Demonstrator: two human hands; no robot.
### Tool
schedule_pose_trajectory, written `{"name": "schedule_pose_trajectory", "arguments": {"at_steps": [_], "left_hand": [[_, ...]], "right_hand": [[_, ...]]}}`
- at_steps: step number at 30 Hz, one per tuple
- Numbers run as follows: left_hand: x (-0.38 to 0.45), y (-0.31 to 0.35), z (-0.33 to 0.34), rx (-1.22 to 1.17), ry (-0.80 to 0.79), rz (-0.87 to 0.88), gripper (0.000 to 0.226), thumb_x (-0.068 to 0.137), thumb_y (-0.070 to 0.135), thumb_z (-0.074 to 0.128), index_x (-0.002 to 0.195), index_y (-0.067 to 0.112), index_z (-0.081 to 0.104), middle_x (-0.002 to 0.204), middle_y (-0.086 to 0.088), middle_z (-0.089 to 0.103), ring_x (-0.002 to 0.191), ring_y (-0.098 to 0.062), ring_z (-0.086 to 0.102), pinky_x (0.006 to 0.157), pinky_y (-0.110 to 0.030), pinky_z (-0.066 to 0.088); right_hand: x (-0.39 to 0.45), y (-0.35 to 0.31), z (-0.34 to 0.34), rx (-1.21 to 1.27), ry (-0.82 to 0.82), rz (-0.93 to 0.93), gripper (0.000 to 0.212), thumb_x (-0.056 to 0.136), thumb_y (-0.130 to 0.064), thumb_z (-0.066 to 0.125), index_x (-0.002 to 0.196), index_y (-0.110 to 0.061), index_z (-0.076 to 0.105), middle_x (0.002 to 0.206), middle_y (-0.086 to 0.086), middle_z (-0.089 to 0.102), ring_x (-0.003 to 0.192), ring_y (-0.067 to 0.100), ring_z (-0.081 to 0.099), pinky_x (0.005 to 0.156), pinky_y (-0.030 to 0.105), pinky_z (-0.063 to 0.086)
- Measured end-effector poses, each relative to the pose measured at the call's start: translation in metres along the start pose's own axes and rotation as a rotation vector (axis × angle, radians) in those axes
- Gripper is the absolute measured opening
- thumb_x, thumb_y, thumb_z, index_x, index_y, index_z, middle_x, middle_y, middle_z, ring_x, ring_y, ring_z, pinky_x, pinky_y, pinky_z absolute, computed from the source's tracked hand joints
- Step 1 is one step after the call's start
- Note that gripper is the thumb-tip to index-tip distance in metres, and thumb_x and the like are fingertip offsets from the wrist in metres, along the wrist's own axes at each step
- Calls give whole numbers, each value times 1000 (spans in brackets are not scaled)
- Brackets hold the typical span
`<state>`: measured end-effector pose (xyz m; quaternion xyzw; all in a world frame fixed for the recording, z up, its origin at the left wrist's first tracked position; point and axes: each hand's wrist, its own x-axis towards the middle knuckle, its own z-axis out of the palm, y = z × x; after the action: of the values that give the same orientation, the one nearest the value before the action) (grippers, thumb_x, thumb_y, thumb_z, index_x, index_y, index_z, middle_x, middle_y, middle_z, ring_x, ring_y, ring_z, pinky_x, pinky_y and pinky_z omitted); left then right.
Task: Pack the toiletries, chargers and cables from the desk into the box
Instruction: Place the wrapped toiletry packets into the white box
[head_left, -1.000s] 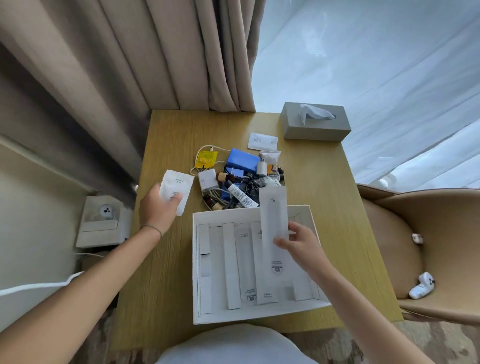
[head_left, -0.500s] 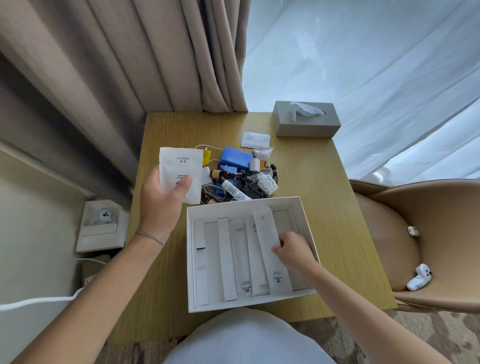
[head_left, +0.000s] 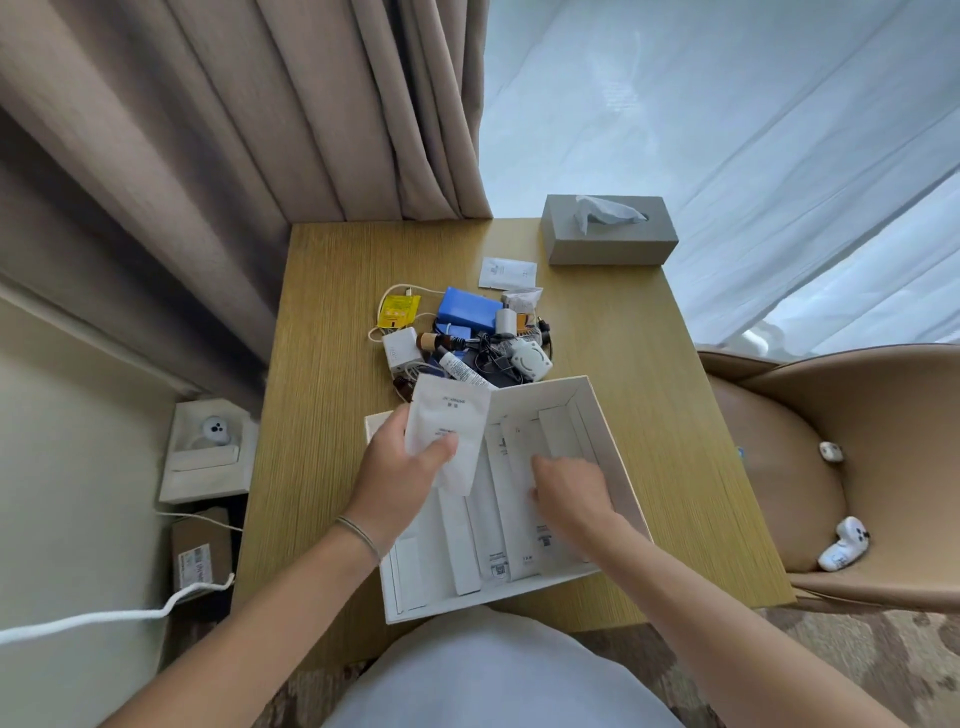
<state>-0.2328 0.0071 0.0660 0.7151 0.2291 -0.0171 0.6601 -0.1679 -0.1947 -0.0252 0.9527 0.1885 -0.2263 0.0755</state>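
Since half a second ago, your left hand (head_left: 402, 470) carried the white sachet (head_left: 448, 434) over the box (head_left: 605, 415), pinching it. Your right hand (head_left: 569, 486), fingers curled, presses packets (head_left: 493, 551) inside. Chargers and cables (head_left: 467, 340) lie at 12 o'clock on the counter (head_left: 322, 415).

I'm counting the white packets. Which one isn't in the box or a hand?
The small flat white sachet lying alone on the desk beside the grey tissue box.
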Motion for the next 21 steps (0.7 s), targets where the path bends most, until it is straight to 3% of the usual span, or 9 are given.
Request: {"name": "schedule_pose_trajectory", "arguments": {"at_steps": [3,7,10,13,15,18,21], "left_hand": [[-2,-14,9,40,-23,-82,20,91,9,67,105,22,67,100,3,75,94,-14,71,78,-29,56],[-2,-33,20,105,-70,-164,24,87,9,71,102,25,63,100,4,73,95,-17,70,72,-24,53],[0,-47,29,198,-91,-210,47,83,5,75,118,26,53,110,3,68,99,-18,67,75,-27,54],[3,-58,35,281,-109,-226,73,81,5,77,138,31,39,119,1,61,104,-22,63,76,-28,54],[6,-63,40,327,-100,-222,67,82,6,76,134,31,42,117,-1,62,100,-22,64,71,-26,54],[11,-68,45,397,-73,-225,39,86,8,72,110,31,50,102,-1,68,85,-15,68,59,-29,60],[18,-73,46,496,-72,-191,26,85,11,71,90,29,53,96,-1,70,86,-21,69,69,-39,62]], "right_hand": [[4,0,8,20,22,-70,24,95,-17,57,117,-12,48,78,4,57,67,30,57,52,32,37],[6,2,14,47,31,-114,38,90,-24,59,125,-15,46,69,-1,47,62,28,51,49,31,37],[6,0,14,78,40,-151,55,88,-36,59,136,-19,38,63,-4,45,60,26,54,44,28,32],[5,-2,15,26,47,-162,48,88,-23,58,133,-15,41,63,-2,40,58,26,49,43,29,26],[6,0,15,12,37,-147,42,89,-21,57,127,-14,44,65,-1,42,61,28,50,44,30,27],[5,2,14,45,11,-128,38,90,-23,58,125,-14,46,84,4,62,73,30,62,53,32,37],[4,3,13,129,8,-105,37,91,-21,56,126,-14,47,94,7,68,81,31,66,56,33,41]]}}
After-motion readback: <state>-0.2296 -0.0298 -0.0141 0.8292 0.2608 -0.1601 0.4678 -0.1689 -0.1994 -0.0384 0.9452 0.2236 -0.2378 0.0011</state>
